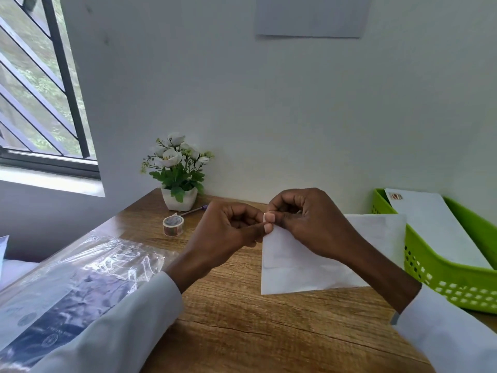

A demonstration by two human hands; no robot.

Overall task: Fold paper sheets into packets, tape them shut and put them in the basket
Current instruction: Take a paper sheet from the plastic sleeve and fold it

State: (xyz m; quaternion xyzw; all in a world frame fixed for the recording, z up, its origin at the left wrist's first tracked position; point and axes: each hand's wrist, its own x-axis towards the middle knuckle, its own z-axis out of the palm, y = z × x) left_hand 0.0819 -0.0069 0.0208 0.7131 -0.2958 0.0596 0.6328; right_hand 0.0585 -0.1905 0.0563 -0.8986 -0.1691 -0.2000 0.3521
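Note:
A folded white paper packet (pixel 295 267) lies on the wooden table, its near edge facing me. My left hand (pixel 228 230) and my right hand (pixel 309 224) meet over its top left corner, fingertips pinched together on the paper edge; whether a small strip of tape sits between them I cannot tell. A roll of patterned tape (pixel 173 225) stands on the table to the left of my hands. At the right is a green perforated basket (pixel 443 275) with a finished white packet (pixel 430 224) lying inside, a small sticker on its far end.
A plastic-wrapped pack of paper (pixel 67 286) lies under my left sleeve at the table's left. A white pot of artificial flowers (pixel 178 170) and a pen (pixel 196 210) stand at the back against the wall. A window is at upper left.

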